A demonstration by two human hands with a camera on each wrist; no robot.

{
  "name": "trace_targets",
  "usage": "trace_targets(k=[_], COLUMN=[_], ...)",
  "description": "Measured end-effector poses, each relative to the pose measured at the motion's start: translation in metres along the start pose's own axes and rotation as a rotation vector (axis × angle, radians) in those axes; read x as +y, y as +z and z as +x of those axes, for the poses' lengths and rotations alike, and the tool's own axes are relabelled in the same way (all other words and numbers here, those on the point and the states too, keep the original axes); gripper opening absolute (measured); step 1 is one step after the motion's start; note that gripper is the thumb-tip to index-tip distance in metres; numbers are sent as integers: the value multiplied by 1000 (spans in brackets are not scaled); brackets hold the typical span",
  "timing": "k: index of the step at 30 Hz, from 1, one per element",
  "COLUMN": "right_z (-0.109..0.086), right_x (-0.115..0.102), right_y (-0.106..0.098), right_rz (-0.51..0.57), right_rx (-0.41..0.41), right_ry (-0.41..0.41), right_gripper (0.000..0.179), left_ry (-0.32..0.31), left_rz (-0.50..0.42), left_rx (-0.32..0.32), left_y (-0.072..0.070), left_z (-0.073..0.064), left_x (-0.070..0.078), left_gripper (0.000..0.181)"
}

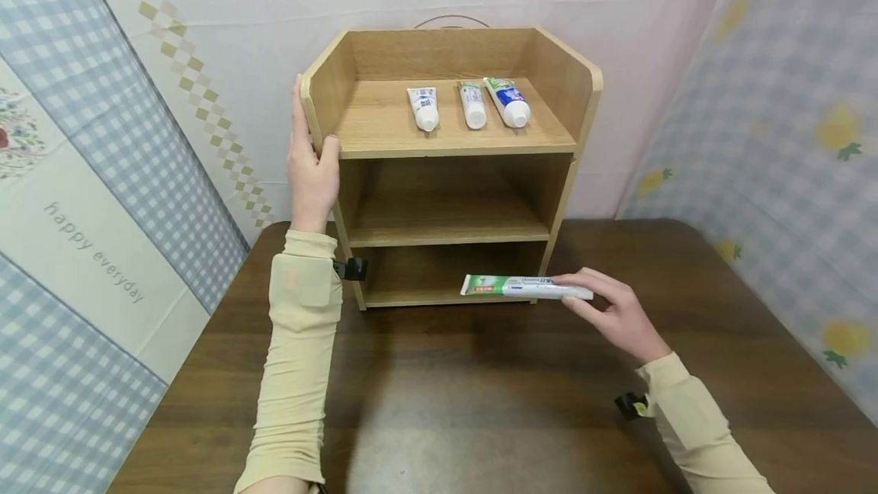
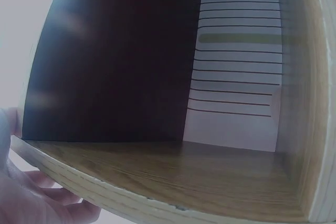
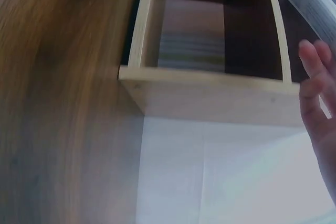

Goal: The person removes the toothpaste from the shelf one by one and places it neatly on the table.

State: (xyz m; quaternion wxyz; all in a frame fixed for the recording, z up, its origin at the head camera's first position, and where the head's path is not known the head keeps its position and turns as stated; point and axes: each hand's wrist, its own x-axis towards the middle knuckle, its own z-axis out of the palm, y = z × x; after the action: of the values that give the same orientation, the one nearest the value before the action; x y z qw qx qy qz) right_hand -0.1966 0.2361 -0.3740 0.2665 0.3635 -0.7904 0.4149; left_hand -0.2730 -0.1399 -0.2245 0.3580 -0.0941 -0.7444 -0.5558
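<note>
My left hand (image 1: 313, 170) grips the left side panel of a small wooden shelf (image 1: 453, 151), fingers outside and thumb at the front edge. In the left wrist view, the fingers (image 2: 63, 203) curl around the panel's edge. With fingers and thumb, my right hand (image 1: 613, 309) pinches the end of a green and white toothpaste tube (image 1: 524, 287), held level in front of the bottom compartment. On the top shelf lie a small white tube (image 1: 424, 108), a slim green-white tube (image 1: 472, 104) and a blue-green tube (image 1: 509, 102), caps toward me.
The shelf stands on a dark brown wooden table (image 1: 439, 402), near its back edge. Its middle board (image 1: 446, 219) and bottom board (image 1: 446, 297) carry no visible items. Patterned cloths (image 1: 768, 136) hang behind and at both sides.
</note>
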Motion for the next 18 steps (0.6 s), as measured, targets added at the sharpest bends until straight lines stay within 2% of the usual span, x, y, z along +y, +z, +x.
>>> trace_targets(k=[3,7,11,18], right_z=[-6,-21,-33,-33], right_x=[3,22,35,16], right_y=[-8,-14,-20,-37], right_rz=[-10,-37,-69,-121], right_rx=[-26,-35,-64,-68], right_ry=[7,35,85,165], right_gripper=[43,45,44,36], left_ry=[1,4,-14,2], left_rz=[5,11,22,40], left_rx=[5,4,11,16], left_y=[0,-1,0,3], left_z=[0,0,4,15], left_x=[0,1,-8,-34], left_gripper=[75,74,75,77])
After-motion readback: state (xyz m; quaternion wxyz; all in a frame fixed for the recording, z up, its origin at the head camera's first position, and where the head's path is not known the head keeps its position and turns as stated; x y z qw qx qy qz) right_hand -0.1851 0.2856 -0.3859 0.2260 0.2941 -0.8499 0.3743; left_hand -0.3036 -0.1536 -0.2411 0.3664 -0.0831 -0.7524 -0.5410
